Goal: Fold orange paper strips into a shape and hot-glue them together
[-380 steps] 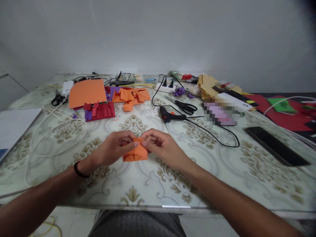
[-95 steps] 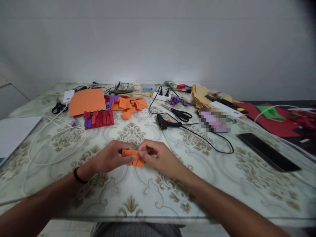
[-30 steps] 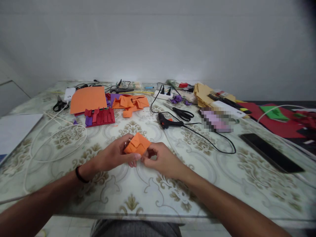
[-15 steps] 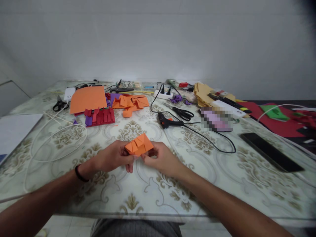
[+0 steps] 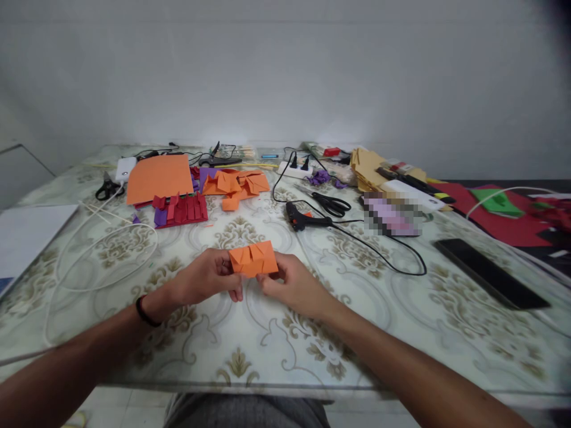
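A folded orange paper piece (image 5: 254, 260) with creased flaps is held up above the patterned tablecloth, between my two hands. My left hand (image 5: 209, 277) grips its left side, thumb along the lower edge and some fingers behind. On the right side, my right hand (image 5: 285, 282) pinches the lower right corner, its thumb in front and the other fingers hidden behind the paper. Beyond the hands lie more folded orange papers (image 5: 241, 184), and a row of folded red pieces (image 5: 187, 210) with purple ones at its left end.
A black glue gun (image 5: 306, 220) with a looping cord and black scissors (image 5: 332, 204) lie right of centre. A phone (image 5: 491, 273) rests at the right. Orange sheets (image 5: 159, 179), a white power strip (image 5: 295, 170) and a looped white cable (image 5: 154, 235) are also on the table.
The orange paper has turned from a tilted, diamond-like position to nearly level, its flaps now facing me more squarely. Both hands have shifted slightly with it and keep their hold.
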A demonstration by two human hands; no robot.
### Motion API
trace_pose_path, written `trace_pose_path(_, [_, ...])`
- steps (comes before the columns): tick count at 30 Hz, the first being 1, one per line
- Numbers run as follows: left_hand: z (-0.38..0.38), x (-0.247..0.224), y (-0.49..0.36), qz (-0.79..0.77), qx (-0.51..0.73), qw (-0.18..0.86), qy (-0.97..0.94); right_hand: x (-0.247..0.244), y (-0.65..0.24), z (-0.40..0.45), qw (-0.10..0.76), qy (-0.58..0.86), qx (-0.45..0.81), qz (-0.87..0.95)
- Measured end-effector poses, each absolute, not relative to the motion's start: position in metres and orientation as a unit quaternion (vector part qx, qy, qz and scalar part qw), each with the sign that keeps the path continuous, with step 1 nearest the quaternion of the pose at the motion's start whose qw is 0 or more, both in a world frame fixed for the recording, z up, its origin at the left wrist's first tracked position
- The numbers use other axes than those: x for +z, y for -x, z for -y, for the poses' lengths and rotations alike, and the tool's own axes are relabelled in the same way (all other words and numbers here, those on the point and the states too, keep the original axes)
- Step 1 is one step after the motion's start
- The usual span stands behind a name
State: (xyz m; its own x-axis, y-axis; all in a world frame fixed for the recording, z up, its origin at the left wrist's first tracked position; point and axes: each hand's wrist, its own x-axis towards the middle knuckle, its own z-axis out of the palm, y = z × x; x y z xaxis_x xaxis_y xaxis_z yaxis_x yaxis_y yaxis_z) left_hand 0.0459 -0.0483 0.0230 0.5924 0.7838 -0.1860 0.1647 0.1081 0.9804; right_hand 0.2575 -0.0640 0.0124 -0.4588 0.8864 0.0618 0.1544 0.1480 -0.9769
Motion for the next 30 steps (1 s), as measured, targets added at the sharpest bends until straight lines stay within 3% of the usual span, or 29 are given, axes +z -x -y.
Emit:
trace_pose_path(14, [0.0511,0.0211,-0.0484,-0.383,0.219,0.606,-0.662,0.0079,-0.2524,0.0672,0.343,0.369,0.543,0.672])
trace_pose_path(30, [0.0476,0.0265,-0.0454,-0.391,0.297,0.624,-0.608,0.0095,-0.2545,0.0633,0.394,0.425,0.54,0.61])
